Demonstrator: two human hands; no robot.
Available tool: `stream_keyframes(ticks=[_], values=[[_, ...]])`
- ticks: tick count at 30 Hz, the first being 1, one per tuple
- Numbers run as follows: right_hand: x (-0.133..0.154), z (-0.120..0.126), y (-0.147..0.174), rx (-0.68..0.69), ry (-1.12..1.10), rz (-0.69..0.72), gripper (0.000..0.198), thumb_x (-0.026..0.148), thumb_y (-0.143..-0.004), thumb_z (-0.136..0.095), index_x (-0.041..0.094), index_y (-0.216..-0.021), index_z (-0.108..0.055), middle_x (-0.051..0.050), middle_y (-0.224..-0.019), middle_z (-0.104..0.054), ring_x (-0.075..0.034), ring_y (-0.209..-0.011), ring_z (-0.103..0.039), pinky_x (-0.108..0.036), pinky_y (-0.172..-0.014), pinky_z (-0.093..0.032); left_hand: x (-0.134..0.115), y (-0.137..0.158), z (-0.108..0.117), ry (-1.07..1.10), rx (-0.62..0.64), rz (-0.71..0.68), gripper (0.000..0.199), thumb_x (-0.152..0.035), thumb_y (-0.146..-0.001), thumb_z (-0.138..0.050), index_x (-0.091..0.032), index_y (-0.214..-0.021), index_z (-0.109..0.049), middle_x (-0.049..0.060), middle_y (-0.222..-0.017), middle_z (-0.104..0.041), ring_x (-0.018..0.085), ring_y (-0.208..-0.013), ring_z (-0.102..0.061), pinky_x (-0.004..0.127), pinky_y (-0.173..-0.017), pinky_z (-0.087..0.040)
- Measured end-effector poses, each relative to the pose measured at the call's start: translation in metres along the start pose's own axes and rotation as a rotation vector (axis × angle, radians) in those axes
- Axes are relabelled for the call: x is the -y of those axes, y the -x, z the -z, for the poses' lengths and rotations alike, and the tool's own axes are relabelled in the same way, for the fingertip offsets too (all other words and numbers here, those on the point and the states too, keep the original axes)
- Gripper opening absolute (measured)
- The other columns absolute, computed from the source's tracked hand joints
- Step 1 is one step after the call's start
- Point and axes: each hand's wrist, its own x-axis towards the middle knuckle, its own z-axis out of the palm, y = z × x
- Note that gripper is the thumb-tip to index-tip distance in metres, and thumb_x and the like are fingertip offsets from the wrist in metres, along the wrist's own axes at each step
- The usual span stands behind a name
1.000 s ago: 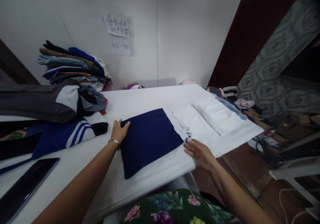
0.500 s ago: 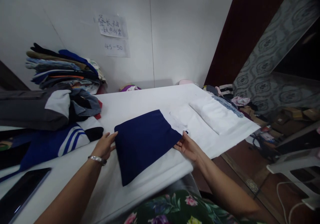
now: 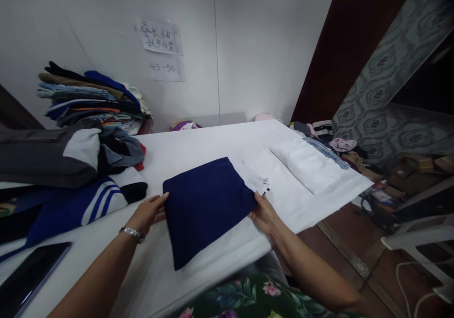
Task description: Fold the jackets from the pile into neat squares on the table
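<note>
A navy blue folded garment (image 3: pixel 205 204) lies across the front of the white-covered table, its near corner pointing toward me. My left hand (image 3: pixel 147 212), with a silver bracelet at the wrist, pinches its left edge, thumb on top and fingers underneath. At the right corner my right hand (image 3: pixel 262 213) grips the cloth the same way, fingers partly hidden below. White fabric (image 3: pixel 253 173) with a small dark mark sticks out past the garment's right edge. What kind of garment it is does not show.
Clothes are piled in a tall stack (image 3: pixel 92 100) at the back left, with a dark grey garment (image 3: pixel 42 157) and a blue striped one (image 3: pixel 95 204) nearer. A phone-like black device (image 3: pixel 31 275) lies front left. Folded white cloth (image 3: pixel 312 164) rests right. A white plastic stool (image 3: pixel 422 242) stands beyond.
My right hand has shifted its hold on the right corner, thumb now over the cloth. My left fingers have tucked under the left edge. The garment has barely moved.
</note>
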Motion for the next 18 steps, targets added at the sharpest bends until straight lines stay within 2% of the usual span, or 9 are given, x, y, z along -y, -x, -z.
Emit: stream_keyframes(ticks=[3,6,9,14,16,18], values=[[0.000,-0.006,-0.006,-0.087,0.034,0.002,0.052,0.032,-0.073,-0.076,0.034,-0.119,-0.052,0.003,-0.109,-0.068,-0.016,-0.081,-0.066,-0.027,-0.056,-0.057,-0.003,-0.004,-0.003,-0.003,0.068,0.028,0.012,-0.024,-0.079,-0.065,-0.012,-0.081,-0.064,0.006,-0.069,-0.068,0.014,-0.058,-0.064,0.022,-0.051,-0.052],[0.003,-0.012,-0.011,-0.177,0.048,0.019,0.052,0.025,-0.069,-0.076,0.030,-0.116,-0.054,0.005,-0.089,-0.071,-0.013,-0.064,-0.064,-0.020,-0.043,-0.048,-0.005,-0.006,-0.007,0.093,0.131,0.110,0.016,-0.025,-0.084,-0.059,-0.012,-0.077,-0.065,0.006,-0.064,-0.068,0.014,-0.054,-0.063,0.022,-0.050,-0.052],[0.004,-0.014,-0.014,-0.226,0.021,0.051,0.050,0.023,-0.068,-0.075,0.027,-0.114,-0.056,0.005,-0.077,-0.070,-0.011,-0.054,-0.060,-0.018,-0.036,-0.040,-0.005,-0.004,-0.011,0.167,0.183,0.164,0.020,-0.027,-0.086,-0.055,-0.013,-0.081,-0.067,0.007,-0.070,-0.071,0.016,-0.056,-0.065,0.025,-0.051,-0.053],[-0.001,-0.010,-0.015,-0.160,0.069,-0.004,0.055,0.035,-0.069,-0.076,0.030,-0.120,-0.055,0.002,-0.097,-0.072,-0.015,-0.067,-0.064,-0.021,-0.043,-0.045,0.001,0.005,-0.015,0.095,0.129,0.098,0.020,-0.032,-0.083,-0.060,-0.017,-0.095,-0.068,0.007,-0.093,-0.074,0.020,-0.078,-0.070,0.024,-0.058,-0.056],[-0.003,-0.009,-0.015,-0.125,0.089,0.001,0.059,0.033,-0.068,-0.077,0.030,-0.122,-0.054,0.001,-0.103,-0.071,-0.016,-0.072,-0.066,-0.023,-0.048,-0.048,0.006,0.008,-0.014,0.066,0.138,0.049,0.027,-0.035,-0.078,-0.065,-0.022,-0.102,-0.067,0.005,-0.103,-0.073,0.021,-0.091,-0.069,0.024,-0.064,-0.057],[-0.002,-0.010,-0.015,-0.108,0.086,0.025,0.062,0.028,-0.066,-0.077,0.028,-0.123,-0.053,0.000,-0.099,-0.072,-0.016,-0.071,-0.066,-0.024,-0.052,-0.050,0.011,0.010,-0.011,0.062,0.196,0.042,0.039,-0.036,-0.070,-0.073,-0.027,-0.107,-0.065,0.003,-0.110,-0.071,0.024,-0.098,-0.067,0.028,-0.069,-0.059]])
